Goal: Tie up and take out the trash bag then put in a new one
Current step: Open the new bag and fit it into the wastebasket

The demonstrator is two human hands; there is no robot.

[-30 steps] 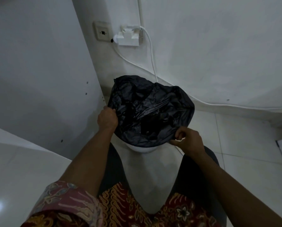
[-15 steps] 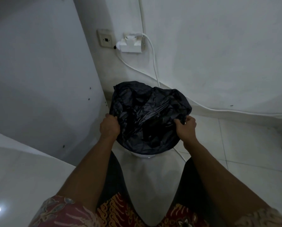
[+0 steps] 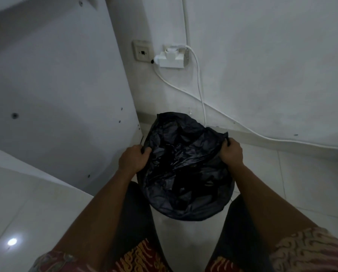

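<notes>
Shifted since 1 s ago: right grip, from the near rim of the bag round to its right edge. Left grip unmoved, on the left edge as before.

Pinching the bag's right edge with the right grip, fingers curled tight round a bunched fold of black plastic. Clutching the left edge with the left grip, fingers folded over the rim and tucked into the film. Bag spread between the 2 grips, mouth open, crumpled inside, draped over the top of the white bin. Bin standing on the tiled floor between the person's 2 legs, in the corner formed by the wall and a white panel.

Higher on the wall: a socket, with a white adapter just beside it. 2 white cables leaving the adapter, 1 dropping behind the bag, 1 sloping off right along the foot of the wall.
</notes>
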